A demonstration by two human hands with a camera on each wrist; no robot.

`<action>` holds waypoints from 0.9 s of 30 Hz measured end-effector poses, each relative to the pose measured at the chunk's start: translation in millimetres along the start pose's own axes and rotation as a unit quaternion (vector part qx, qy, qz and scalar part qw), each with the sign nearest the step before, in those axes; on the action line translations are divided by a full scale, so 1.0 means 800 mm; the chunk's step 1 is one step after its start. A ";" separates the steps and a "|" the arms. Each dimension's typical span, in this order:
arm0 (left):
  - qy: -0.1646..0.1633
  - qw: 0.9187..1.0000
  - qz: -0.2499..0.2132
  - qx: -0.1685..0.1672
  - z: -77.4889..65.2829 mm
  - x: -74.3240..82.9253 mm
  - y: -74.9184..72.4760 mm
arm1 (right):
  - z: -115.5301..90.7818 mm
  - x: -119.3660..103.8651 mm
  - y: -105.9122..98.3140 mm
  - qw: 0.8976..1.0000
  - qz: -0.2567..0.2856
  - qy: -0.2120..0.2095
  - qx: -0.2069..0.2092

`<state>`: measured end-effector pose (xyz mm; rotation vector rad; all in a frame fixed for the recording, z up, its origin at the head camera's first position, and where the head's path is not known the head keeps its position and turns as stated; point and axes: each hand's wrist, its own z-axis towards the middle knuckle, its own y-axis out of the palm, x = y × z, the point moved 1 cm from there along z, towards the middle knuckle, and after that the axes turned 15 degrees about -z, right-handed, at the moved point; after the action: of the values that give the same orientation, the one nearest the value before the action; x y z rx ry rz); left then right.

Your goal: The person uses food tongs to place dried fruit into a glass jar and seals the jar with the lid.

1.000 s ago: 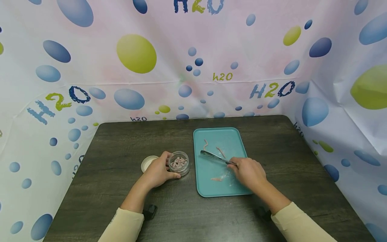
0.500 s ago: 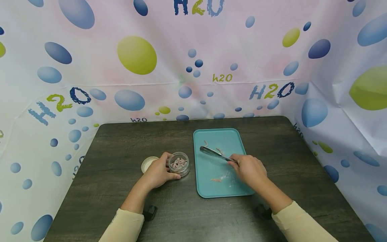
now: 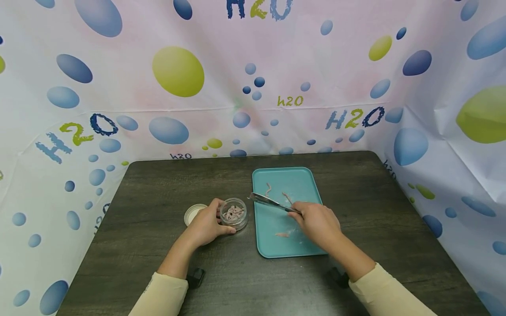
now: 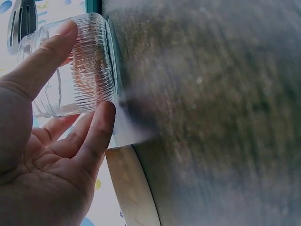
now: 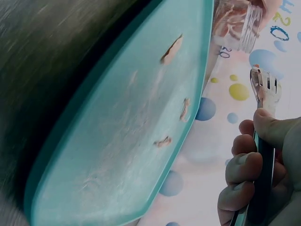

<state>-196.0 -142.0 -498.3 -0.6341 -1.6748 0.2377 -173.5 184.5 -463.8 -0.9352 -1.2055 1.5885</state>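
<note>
My left hand [image 3: 205, 224] grips a ribbed glass jar [image 4: 91, 61] standing on the table, thumb on one side and fingers on the other. Several pale pink strips [image 3: 233, 213] lie inside it. My right hand [image 3: 318, 223] holds metal tongs [image 3: 272, 202] above a turquoise tray [image 3: 290, 175], their tips reaching past the tray's left edge towards the jar. A tiny pinkish bit [image 5: 256, 66] shows at the tongs' tip in the right wrist view. Three thin pink pieces lie on the tray: one near the front [image 5: 172, 49], two further back [image 5: 162, 141].
A round cream lid [image 3: 193, 213] lies on the dark wood table [image 3: 178, 184] behind my left hand, partly covered by it. Whitish smears mark the tray. A white curtain [image 3: 221, 66] with coloured spots hangs behind and beside the table.
My right hand has moved the tongs left and slightly up, so their tips have passed from over the tray to beyond its left edge. The left hand and jar have stayed put.
</note>
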 end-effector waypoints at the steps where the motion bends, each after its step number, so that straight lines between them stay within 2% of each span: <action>1: 0.000 1.000 0.001 0.000 0.000 0.000 0.000 | 0.000 -0.003 0.000 1.000 0.001 -0.001 -0.001; 9: -0.001 1.000 -0.001 0.001 0.002 -0.001 0.001 | 0.003 -0.017 -0.002 1.000 0.002 -0.007 -0.014; 17: -0.003 1.000 -0.002 0.000 0.003 -0.002 0.000 | 0.004 -0.028 0.001 0.999 0.017 -0.029 -0.001; 27: 0.002 1.000 0.001 0.001 0.004 -0.003 0.000 | 0.005 -0.034 0.004 0.999 0.022 -0.022 -0.009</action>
<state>-198.8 -142.7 -500.5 -0.6339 -1.6701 0.2394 -169.7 157.1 -464.3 -0.9494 -1.2386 1.6435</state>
